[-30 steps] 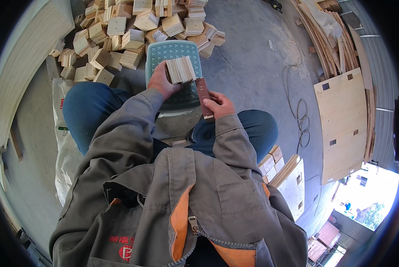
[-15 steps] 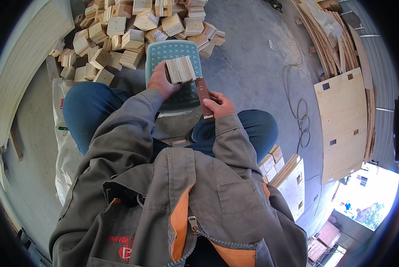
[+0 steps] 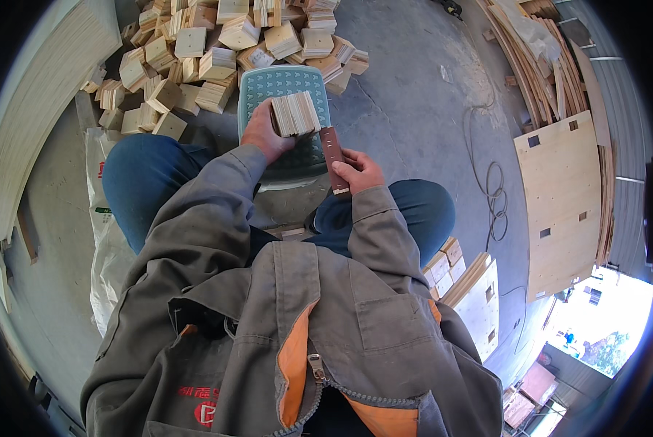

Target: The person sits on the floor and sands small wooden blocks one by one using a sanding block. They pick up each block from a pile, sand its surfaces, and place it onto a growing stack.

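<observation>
My left hand (image 3: 268,135) is closed around the left side of a plywood block (image 3: 296,114), whose striped layered edge faces up. The block is over a pale blue-green plastic stool (image 3: 269,79) with a patterned seat, in front of my knees. In my right hand (image 3: 360,172) is a narrow sanding block (image 3: 333,156), a wooden strip with reddish-brown sandpaper stapled round it. My thumb lies on its face and the fingers curl behind. Its far end is close to the plywood block's lower right corner; whether they touch I cannot tell.
A heap of plywood blocks (image 3: 217,62) lies beyond the stool. A tall stack of sheets (image 3: 42,95) stands at left, near a white plastic sack (image 3: 106,240). At right are a looped cable (image 3: 495,193), a plywood panel with square holes (image 3: 559,211), and stacked blocks (image 3: 443,268) beside my knee.
</observation>
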Available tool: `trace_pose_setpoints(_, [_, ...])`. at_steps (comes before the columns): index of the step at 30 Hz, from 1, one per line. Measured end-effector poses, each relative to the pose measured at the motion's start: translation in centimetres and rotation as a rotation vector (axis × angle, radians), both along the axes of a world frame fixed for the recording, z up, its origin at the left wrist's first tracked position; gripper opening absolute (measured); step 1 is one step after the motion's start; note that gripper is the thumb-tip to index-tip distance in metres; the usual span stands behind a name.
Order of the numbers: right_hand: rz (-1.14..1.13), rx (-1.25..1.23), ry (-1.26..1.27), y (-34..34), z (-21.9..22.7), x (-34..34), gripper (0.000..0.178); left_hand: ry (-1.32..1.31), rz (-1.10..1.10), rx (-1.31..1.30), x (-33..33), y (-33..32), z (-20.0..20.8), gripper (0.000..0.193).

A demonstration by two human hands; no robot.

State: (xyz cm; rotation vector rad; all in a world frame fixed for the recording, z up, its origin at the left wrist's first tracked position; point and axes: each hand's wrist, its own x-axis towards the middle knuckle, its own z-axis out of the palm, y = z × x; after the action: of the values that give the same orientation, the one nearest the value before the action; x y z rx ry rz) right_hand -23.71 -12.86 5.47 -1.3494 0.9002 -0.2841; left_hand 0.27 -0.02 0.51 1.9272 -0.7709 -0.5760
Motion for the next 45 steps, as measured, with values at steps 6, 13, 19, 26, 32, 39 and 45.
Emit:
trace_pose_setpoints(6, [0.001,-0.016,-0.003,0.0,0.1,0.0,0.055,-0.086,0.014,-0.006,-0.1,-0.1,-0.3,0.095])
trace_pose_setpoints(13, [-0.003,-0.009,0.002,0.1,0.3,0.1,0.055,-0.090,0.030,0.001,-0.2,-0.1,-0.3,0.095])
trace_pose_setpoints(19, [-0.006,-0.006,0.012,0.1,0.5,0.1,0.056,-0.072,0.027,-0.001,-0.2,-0.1,-0.1,0.095])
trace_pose_setpoints(26, [-0.005,0.012,-0.002,0.0,0.2,0.1,0.056,-0.097,0.022,-0.002,-0.2,-0.2,-0.3,0.095])
trace_pose_setpoints(32, [0.002,-0.009,-0.002,-0.2,-0.2,0.0,0.055,-0.095,0.021,0.005,-0.2,-0.1,-0.2,0.096])
trace_pose_setpoints(39, [0.000,0.004,-0.009,-0.1,-0.1,0.1,0.055,-0.080,0.030,0.016,-0.1,-0.1,-0.3,0.096])
trace_pose_setpoints(45, [-0.004,0.002,-0.004,-0.1,-0.2,0.0,0.055,-0.094,0.036,0.038,-0.3,-0.1,0.3,0.097])
